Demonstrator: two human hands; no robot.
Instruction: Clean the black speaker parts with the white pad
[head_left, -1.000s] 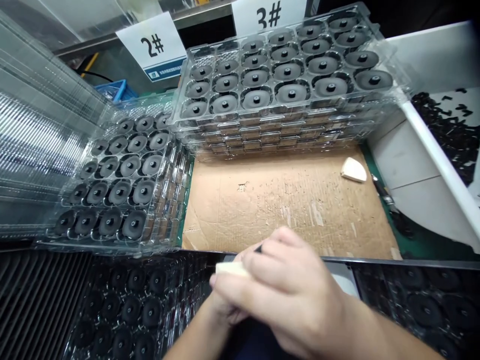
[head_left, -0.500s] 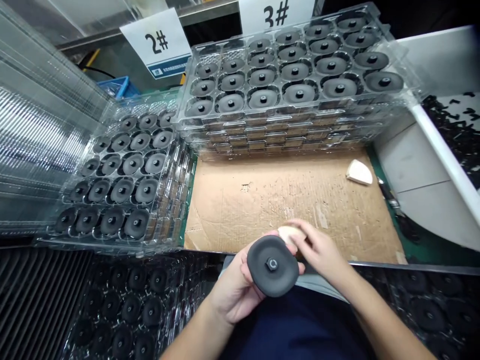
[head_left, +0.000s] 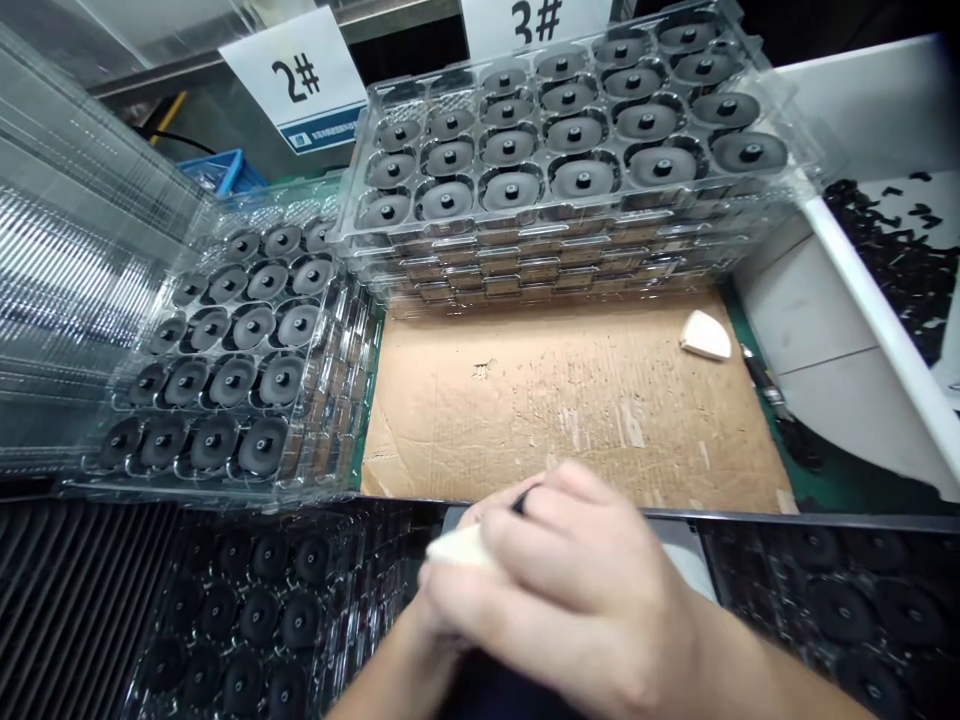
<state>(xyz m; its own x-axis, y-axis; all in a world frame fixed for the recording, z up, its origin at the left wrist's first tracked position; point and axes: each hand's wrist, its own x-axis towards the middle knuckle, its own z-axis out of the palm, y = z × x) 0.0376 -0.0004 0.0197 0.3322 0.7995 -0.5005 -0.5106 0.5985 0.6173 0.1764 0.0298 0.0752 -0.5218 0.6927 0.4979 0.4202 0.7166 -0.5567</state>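
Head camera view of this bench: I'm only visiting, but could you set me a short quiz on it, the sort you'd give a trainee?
1. What does the sign behind the clear tray stack read?
2. True or false: the pale wedge-shaped pad on the cardboard sheet touches the right hand.
3. Which lies on top, the right hand or the left hand?

Key: 1. 3#; 2. False; 3. The right hand.
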